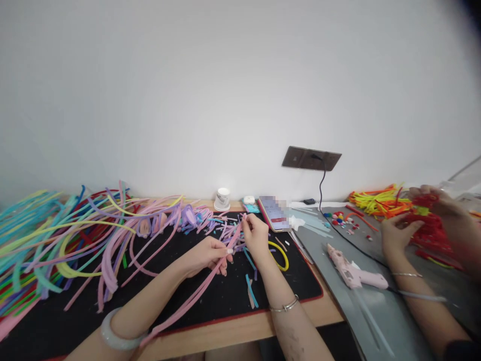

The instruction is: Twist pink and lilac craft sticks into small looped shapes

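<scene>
Our left hand [212,255] pinches the pink strips [236,236] below frame centre; our right hand [256,235] grasps their upper end. We hold their long axis sloping from lower left to upper right.

The held strips [161,325] are soft pink. The heap of stems [37,235] mixes turquoise, yellow, lilac, red and green. The mat [296,281] is black, edged in red, over a light tan worktop [210,333]. The ring [286,263] is bright yellow, the glue gun [351,273] pale pink, the cup [223,198] white with dark markings, the socket plate [296,156] brown.
</scene>
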